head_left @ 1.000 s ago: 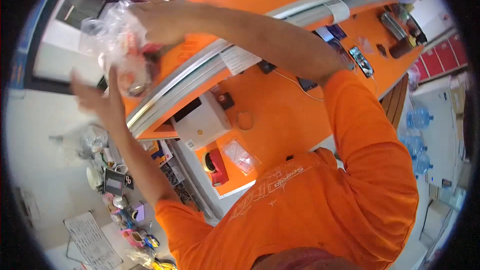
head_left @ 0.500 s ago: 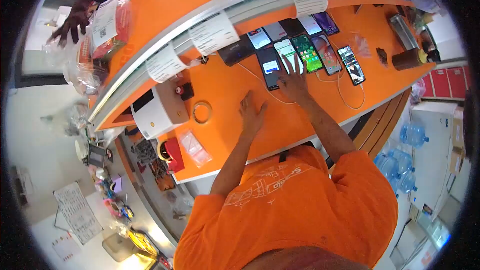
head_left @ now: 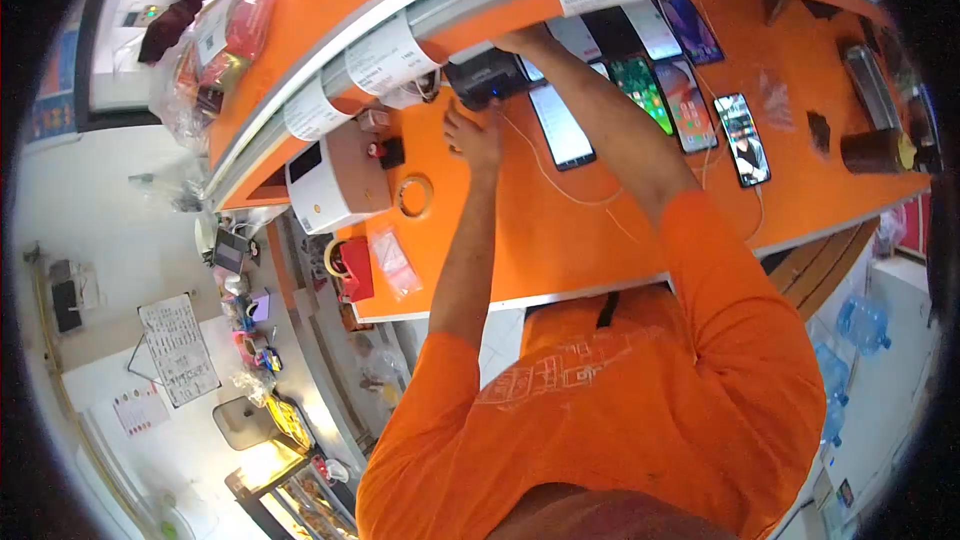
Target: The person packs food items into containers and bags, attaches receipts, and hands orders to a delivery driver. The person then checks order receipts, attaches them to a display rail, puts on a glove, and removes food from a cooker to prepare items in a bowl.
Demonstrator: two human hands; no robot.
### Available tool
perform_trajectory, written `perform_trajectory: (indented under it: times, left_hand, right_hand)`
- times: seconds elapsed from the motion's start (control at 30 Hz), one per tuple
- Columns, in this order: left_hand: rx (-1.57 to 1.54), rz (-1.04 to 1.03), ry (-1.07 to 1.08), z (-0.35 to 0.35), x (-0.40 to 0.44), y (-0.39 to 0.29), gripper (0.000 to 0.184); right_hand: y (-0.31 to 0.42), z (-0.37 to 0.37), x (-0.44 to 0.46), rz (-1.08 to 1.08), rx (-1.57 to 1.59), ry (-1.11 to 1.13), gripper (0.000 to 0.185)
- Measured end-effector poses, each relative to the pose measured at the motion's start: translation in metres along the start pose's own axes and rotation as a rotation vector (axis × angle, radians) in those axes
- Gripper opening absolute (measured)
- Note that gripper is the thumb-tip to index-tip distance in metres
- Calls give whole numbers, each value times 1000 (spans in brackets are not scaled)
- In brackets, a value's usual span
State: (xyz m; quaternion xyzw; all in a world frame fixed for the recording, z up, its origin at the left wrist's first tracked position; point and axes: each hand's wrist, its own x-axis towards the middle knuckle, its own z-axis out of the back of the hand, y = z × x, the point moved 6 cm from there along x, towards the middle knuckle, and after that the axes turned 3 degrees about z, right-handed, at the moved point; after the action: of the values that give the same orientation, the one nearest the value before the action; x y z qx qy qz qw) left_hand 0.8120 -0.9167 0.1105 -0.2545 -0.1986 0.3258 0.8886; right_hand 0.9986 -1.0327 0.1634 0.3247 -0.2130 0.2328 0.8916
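Observation:
My left hand (head_left: pixel 472 140) is at the lower edge of a black box-shaped device (head_left: pixel 487 78) with a small blue light. Its fingers are slightly bent and apart, with nothing visible in them. Above that device, my right hand (head_left: pixel 522 40) reaches to the underside of the ledge, its fingers mostly hidden. Under my right forearm lies a phone with a pale lit screen (head_left: pixel 563 127). A phone with a green screen (head_left: pixel 642 95) and another phone (head_left: pixel 688 105) lie right of the forearm. White paper slips (head_left: pixel 392 53) hang from the ledge.
On the orange counter (head_left: pixel 520 240) are a white printer (head_left: pixel 338 178), a tape roll (head_left: pixel 413 197), a red tape dispenser (head_left: pixel 355 270) and a cabled phone (head_left: pixel 743 140). Bagged goods (head_left: pixel 225 45) stand on the upper ledge, near another person's dark-gloved hand (head_left: pixel 170 30).
My right hand has left the phones and moved up and left to the black device. My left hand has moved up beside it. The view has shifted.

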Motion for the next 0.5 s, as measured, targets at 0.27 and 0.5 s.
perform_trajectory:
  times: [0.27, 0.5]
  left_hand:
    - [-582, -143, 299, -72, 115, 61, 46]
    - [-601, -26, 315, -72, 116, 65, 43]
  right_hand:
    - [38, 5, 14, 9, 294, 422, 64]
    - [27, 61, -127, 318, 444, 822, 32]
